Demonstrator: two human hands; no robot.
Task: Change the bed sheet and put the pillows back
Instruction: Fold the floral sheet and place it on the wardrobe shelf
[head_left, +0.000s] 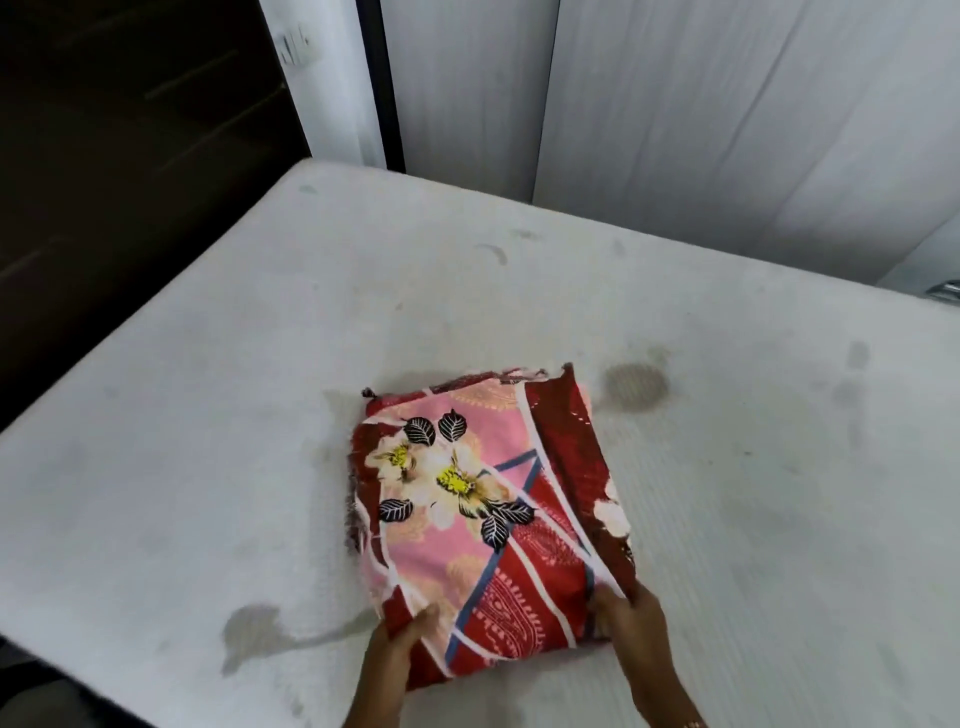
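Note:
A folded bed sheet (483, 514), red and pink with white flowers and dark leaves, lies on the bare white mattress (208, 415). My left hand (400, 644) grips the sheet's near left corner, thumb on top. At the near right corner my right hand (623, 618) holds the folded layers, fingers curled around the edge. No pillows are in view.
The mattress carries several grey stains. White cupboard doors (701, 130) stand behind its far edge, and a dark wooden panel (130, 156) rises at the left. A metal handle (945, 291) pokes in at the right edge.

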